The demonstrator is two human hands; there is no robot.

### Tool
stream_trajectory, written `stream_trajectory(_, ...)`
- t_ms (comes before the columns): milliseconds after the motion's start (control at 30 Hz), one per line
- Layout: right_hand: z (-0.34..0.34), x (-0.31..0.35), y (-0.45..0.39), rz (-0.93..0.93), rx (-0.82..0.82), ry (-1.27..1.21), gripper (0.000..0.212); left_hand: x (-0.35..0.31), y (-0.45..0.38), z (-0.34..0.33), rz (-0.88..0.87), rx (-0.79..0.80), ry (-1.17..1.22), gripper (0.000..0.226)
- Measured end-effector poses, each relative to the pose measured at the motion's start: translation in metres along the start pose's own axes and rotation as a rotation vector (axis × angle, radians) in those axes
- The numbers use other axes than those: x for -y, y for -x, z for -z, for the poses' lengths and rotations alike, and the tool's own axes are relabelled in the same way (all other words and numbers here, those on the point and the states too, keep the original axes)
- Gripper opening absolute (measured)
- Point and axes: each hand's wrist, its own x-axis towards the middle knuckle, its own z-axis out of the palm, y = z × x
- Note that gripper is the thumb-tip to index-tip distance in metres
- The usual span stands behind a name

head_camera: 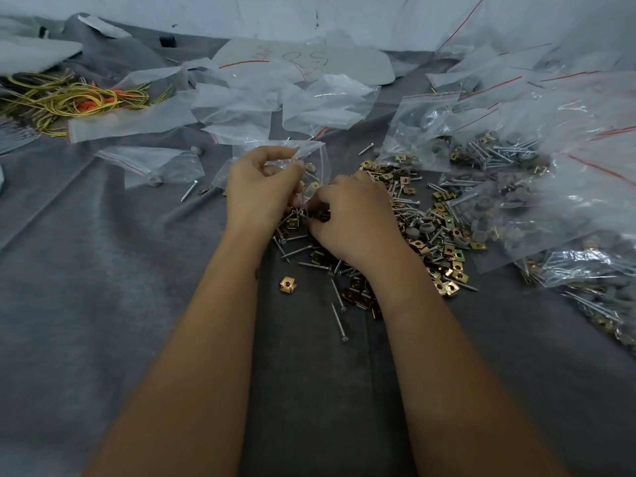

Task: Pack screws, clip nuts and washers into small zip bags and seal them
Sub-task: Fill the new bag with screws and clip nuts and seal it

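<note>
Zip bag pinched by left hand — right hand pinches screws over hardware pile; scrawl on far sheet unreadable.

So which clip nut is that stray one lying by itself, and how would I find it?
Start at the big pile of screws and clip nuts on the grey cloth under the right hand. Look toward its near left edge, between the two forearms. The stray clip nut lies there alone: a small square brass piece, touching nothing else.

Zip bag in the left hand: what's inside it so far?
Through the clear zip bag a few pale washers and screws show. The left hand and right hand cover its lower part, so the count is unclear.
</note>
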Motion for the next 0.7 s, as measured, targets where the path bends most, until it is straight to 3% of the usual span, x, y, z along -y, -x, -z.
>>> stream_trajectory(400,0.0015,0.0001,0.0024,-0.021,-0.018,0.029,0.016,0.0022,-0.0016,0.0016,-0.045,-0.040,-0.009,0.005)
stream_trajectory(567,0.0050,-0.0007,0.0036,-0.100,-0.252,-0.236,0.007,0.0020,0.0009,-0.0013,-0.108,-0.070,-0.111,0.010)
stream_trajectory(700,0.0009,-0.0037,0.0004,-0.060,-0.334,-0.123,0.007,0.0023,0.0047,-0.0068,-0.143,-0.035,-0.185,0.011)
